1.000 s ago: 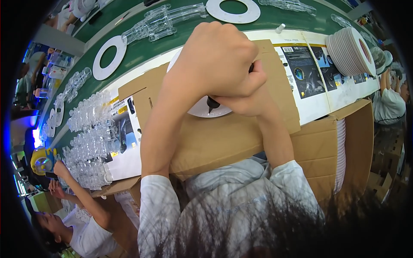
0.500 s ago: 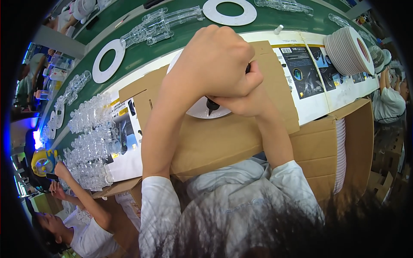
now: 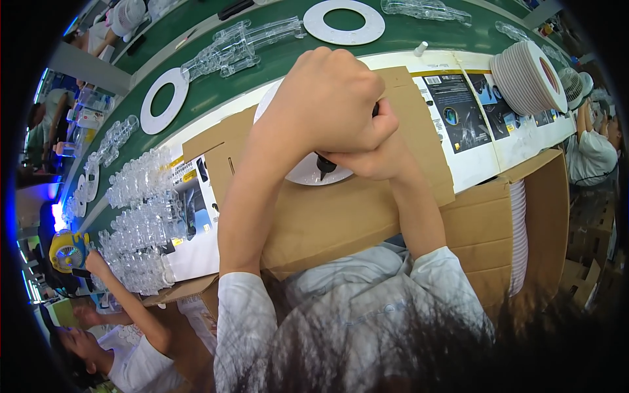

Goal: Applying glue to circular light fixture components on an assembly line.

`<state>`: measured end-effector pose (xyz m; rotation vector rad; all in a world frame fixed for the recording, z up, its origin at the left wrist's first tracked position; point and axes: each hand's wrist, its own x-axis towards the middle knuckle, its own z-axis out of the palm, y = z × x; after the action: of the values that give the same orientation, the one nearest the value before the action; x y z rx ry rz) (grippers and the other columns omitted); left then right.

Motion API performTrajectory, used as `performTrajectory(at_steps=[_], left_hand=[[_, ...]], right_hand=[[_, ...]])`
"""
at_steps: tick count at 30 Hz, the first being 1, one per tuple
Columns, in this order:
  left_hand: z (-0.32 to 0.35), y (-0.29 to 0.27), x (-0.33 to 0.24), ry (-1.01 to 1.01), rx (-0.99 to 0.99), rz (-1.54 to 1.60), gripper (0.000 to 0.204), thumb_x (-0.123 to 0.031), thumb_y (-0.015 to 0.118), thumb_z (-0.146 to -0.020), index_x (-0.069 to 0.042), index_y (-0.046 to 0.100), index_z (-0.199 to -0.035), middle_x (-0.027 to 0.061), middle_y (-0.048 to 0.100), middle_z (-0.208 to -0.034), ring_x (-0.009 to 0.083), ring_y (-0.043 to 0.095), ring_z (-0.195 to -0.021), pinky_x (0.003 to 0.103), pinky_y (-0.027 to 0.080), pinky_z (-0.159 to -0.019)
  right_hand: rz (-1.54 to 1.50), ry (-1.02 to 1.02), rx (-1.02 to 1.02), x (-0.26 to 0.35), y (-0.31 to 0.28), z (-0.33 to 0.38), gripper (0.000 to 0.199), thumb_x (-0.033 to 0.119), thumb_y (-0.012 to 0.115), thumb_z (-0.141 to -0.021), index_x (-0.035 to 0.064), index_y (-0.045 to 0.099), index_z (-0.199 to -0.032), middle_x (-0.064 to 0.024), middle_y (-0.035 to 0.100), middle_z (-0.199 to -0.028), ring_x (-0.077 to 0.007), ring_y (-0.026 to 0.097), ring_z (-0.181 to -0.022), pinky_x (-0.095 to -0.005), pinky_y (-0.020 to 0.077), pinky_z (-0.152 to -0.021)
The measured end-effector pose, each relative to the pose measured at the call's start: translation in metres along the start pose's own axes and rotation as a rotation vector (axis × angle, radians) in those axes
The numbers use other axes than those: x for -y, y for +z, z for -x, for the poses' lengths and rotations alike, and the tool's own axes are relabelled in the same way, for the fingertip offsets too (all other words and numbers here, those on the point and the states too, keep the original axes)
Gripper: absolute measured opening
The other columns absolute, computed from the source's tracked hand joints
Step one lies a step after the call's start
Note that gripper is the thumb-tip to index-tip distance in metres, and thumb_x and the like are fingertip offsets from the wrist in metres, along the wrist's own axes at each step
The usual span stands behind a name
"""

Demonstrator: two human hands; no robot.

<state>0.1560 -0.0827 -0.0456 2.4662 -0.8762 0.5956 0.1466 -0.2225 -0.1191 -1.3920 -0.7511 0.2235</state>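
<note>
My left hand (image 3: 331, 98) is closed in a fist above my right hand (image 3: 370, 156), which is also closed, the two pressed together. Both grip a black tool with a tapered tip (image 3: 324, 166); most of it is hidden inside my fingers, so its kind is unclear. The tip points down at a white flat disc or ring (image 3: 308, 177), whose middle my hands cover. Beneath the disc lies a sheet of brown cardboard (image 3: 327, 223).
Clear plastic parts (image 3: 144, 216) crowd the left side. White rings (image 3: 344, 22) and more clear parts (image 3: 246, 46) lie on the green table (image 3: 203, 85). A stack of white rings (image 3: 527, 78) stands right, above an open carton (image 3: 485, 236). A co-worker (image 3: 131, 354) sits lower left.
My hands and the tool keep nearly the same place over the disc, appearing slightly lower. The whole view has shifted a little. The co-worker's hands at left have moved.
</note>
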Motion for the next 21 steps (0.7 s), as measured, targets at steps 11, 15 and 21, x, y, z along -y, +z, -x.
performTrajectory(at_steps=[11,15,21], left_hand=[[-0.012,-0.007,-0.014,0.017,-0.137,-0.056,0.017,-0.019,0.064,-0.066,-0.006,0.057,-0.057,0.0078,0.052,-0.054,0.0267,0.050,-0.046,0.036,0.040,-0.044],[-0.026,-0.004,-0.019,0.148,-0.323,-0.074,0.018,-0.016,0.065,-0.065,-0.009,0.052,-0.056,0.0034,0.044,-0.052,0.0216,0.045,-0.043,0.033,0.036,-0.041],[-0.028,0.011,-0.006,0.172,-0.363,-0.022,0.016,-0.014,0.065,-0.062,-0.008,0.051,-0.055,0.0034,0.043,-0.051,0.0208,0.042,-0.040,0.033,0.033,-0.039]], right_hand=[[0.106,-0.050,-0.174,0.019,-0.006,0.000,0.039,0.013,0.082,-0.066,0.0020,0.060,-0.096,-0.0043,0.065,-0.083,-0.0145,0.064,-0.076,-0.0312,0.0504,-0.065],[0.345,-0.159,-0.251,0.018,-0.018,0.003,0.037,0.014,0.081,-0.070,0.0010,0.057,-0.095,-0.0056,0.064,-0.076,-0.0163,0.063,-0.068,-0.0318,0.0487,-0.059],[0.363,-0.168,-0.262,0.014,-0.020,0.001,0.039,0.016,0.080,-0.072,0.0000,0.055,-0.097,-0.0064,0.064,-0.077,-0.0170,0.062,-0.069,-0.0317,0.0488,-0.060]])
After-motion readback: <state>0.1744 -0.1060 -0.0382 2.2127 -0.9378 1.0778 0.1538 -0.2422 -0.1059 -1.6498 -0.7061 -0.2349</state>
